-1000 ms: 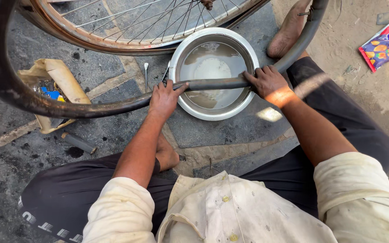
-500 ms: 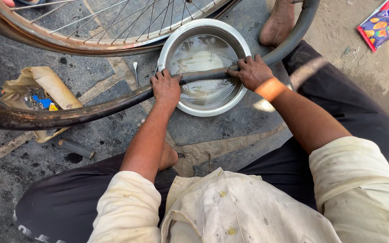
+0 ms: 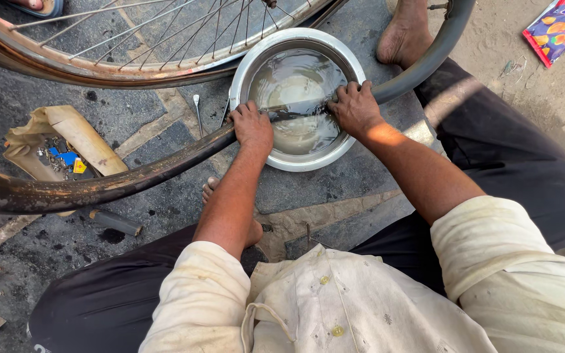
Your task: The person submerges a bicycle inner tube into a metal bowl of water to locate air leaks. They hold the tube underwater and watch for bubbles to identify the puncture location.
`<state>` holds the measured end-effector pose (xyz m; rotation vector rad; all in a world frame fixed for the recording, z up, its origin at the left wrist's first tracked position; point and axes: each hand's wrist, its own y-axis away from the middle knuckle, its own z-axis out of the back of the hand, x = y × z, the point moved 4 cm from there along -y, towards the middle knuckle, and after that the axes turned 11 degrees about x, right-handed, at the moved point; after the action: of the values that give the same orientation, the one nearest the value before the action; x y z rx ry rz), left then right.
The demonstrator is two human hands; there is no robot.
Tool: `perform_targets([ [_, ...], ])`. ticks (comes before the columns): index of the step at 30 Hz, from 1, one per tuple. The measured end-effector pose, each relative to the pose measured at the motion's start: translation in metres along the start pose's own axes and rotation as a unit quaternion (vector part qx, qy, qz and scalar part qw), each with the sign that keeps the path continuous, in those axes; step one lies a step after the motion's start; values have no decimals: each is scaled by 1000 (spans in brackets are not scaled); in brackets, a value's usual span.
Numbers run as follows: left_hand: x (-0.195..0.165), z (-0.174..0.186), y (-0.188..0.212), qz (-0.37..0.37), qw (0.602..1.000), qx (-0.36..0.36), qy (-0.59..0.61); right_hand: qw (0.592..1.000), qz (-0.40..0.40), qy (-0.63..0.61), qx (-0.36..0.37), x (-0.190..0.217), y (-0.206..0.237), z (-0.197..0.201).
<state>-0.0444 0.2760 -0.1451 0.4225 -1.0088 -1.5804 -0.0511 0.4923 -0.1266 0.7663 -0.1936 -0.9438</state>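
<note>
A dark bicycle inner tube (image 3: pixel 132 175) runs from the left edge, across a metal basin (image 3: pixel 308 163) of murky water, and curves up at the right. My left hand (image 3: pixel 252 126) grips the tube at the basin's left rim. At the basin's right side my right hand (image 3: pixel 356 108) is closed on the same tube. Between my hands the tube dips into the water. I squat over it in dark trousers and a stained pale shirt, with one bare foot (image 3: pixel 405 33) beside the basin.
A rusty spoked bicycle wheel (image 3: pixel 145 62) lies across the top. An open paper packet (image 3: pixel 60 147) with small parts sits at left, a short dark tube (image 3: pixel 116 222) below it. A thin metal tool (image 3: pixel 197 111) lies by the basin. A colourful wrapper (image 3: pixel 560 29) lies top right.
Both hands have pushed the tube lower into the basin, so the stretch between them now sits in the water. The camera view has moved slightly closer and to the left.
</note>
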Motion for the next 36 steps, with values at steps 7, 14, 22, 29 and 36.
perform_targets([
  [7,-6,-6,-4,-9,999,6,-38,999,-8,26,-26,2,-7,-12],
  [14,-5,-10,-8,-2,999,7,-37,999,-9,36,-12,4,-9,-16],
  [22,-6,-11,-7,-16,998,33,-58,999,-6,47,21,5,-7,-13],
  [29,-7,-5,-1,-20,997,28,-73,999,-12,48,-7,4,-1,-3],
  [36,-9,-4,0,-23,996,26,-81,999,-7,41,4,5,4,2],
])
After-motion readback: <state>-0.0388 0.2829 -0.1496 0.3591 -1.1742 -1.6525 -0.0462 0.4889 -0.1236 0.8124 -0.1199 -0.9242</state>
